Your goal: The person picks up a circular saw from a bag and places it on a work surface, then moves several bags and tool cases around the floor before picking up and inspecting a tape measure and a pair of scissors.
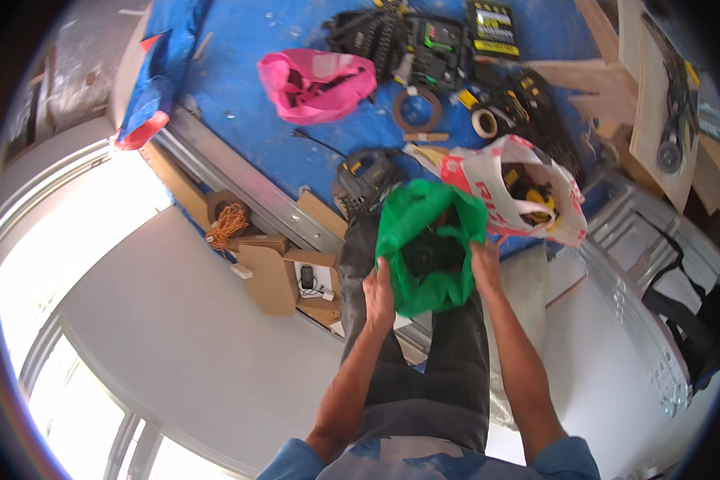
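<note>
Though it was all bunched up, the orange cord lay well to the left of the left hand. Nearer to those fingers sat an open cardboard box with a small black thing and a white wire in it. A pink bag lay farther out, ahead of the left fingers and a bit to their left, with dark things inside. A grey power tool sat ahead of the left fingers, crowding the far side of the green bag.

The left fingers were curled tight on the left edge of this bag. Well ahead of both hands lay a brown tape ring. The green bag was between the hands, its mouth wide, hiding part of the person's legs. The dark stuff in it was hard to make out. The right hand had its fingers closed on the bag's right edge. Just past them, a white and red bag with yellow and black things inside blocked that side. Far to the right of the right fingers was something black with a strap.
</note>
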Motion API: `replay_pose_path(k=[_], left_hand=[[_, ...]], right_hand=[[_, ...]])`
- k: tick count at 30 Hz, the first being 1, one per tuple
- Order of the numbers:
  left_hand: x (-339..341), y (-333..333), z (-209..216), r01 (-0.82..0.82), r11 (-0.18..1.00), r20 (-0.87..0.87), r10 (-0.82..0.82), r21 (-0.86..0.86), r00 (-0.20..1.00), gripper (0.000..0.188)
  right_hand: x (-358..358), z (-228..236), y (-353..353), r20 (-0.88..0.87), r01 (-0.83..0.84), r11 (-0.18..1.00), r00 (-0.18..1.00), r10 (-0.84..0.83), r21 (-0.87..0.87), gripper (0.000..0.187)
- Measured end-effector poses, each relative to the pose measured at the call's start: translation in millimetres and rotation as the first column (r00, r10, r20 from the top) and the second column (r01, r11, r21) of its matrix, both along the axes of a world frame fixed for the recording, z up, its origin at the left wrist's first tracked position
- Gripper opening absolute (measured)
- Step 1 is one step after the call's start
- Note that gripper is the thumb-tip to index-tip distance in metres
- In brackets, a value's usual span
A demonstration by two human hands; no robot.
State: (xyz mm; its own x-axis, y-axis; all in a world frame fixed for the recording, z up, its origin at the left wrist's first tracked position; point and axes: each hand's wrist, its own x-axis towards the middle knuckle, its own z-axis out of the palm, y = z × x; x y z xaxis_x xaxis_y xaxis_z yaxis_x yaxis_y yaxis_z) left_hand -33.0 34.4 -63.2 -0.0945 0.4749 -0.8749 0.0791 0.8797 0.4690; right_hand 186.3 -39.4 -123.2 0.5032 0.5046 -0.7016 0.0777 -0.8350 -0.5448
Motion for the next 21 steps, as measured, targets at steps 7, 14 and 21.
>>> replay_pose_path(k=[7, 14, 21], left_hand=[[32, 23, -129, 0.144, 0.99, 0.011, -0.144, 0.008, 0.989, 0.065], [37, -43, -178, 0.612, 0.791, 0.112, -0.609, 0.009, 0.785, 0.056], [7, 18, -213, 0.704, 0.71, 0.224, -0.69, 0.024, 0.689, 0.045]], right_hand=[[16, -109, -9, 0.233, -0.021, 0.972, 0.972, -0.035, 0.232, 0.02], [9, -147, -36, 0.014, 0.362, 0.912, 0.931, -0.366, -0.192, 0.029], [-39, -83, -20, 0.148, 0.184, 0.983, 0.972, -0.182, 0.0, 0.036]])
